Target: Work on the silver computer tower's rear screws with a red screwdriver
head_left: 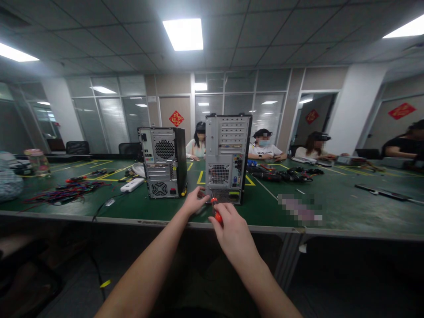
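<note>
A computer tower (226, 140) stands upright on the green table with its silver rear panel toward me. My right hand (233, 225) is closed around a screwdriver (214, 202) with a red and clear handle. The screwdriver points up at the lower left part of that panel; where its tip meets the metal is too small to make out. Beside the tower's lower left edge is my left hand (195, 201), thumb and fingers apart, fingertips at the case. A second, shorter computer tower (162, 165) stands to the left, its rear side also facing me.
Left of the towers lie a white power strip (132, 185) and tangled thin cables (66, 192). Black cables (288, 173) lie to the right. A dark flat bar (380, 192) rests farther right. Several people sit across the table, whose front edge (109, 220) runs below my hands.
</note>
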A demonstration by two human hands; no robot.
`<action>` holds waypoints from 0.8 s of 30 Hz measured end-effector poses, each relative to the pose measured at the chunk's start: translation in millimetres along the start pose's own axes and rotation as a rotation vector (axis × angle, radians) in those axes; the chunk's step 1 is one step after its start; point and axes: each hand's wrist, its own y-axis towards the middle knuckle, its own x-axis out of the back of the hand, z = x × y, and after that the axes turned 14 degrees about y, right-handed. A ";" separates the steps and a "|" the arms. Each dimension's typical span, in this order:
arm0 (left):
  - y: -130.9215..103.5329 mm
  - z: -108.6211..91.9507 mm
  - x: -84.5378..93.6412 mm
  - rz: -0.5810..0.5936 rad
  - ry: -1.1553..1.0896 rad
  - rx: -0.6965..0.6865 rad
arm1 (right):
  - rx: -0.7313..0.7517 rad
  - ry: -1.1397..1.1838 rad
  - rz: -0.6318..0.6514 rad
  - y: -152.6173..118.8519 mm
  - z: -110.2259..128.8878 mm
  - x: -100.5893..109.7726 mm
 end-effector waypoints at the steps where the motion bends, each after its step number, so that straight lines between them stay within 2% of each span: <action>1: -0.2 -0.7 0.2 -0.004 0.000 0.000 | 0.021 -0.022 0.007 -0.6 -1.4 0.0; 6: -0.9 -1.9 0.6 -0.018 -0.010 -0.002 | 0.136 -0.127 0.031 -2.9 -6.3 -0.2; 13: 0.1 0.6 0.2 -0.011 -0.006 -0.007 | -0.019 -0.020 -0.026 0.4 -0.7 -1.9; 20: 0.9 1.5 -1.6 -0.012 0.004 -0.008 | 0.161 -0.181 0.059 -1.9 -8.2 -1.0; 24: 0.1 0.9 -0.7 -0.017 -0.006 -0.007 | 0.091 -0.092 0.022 -0.4 -5.3 -3.5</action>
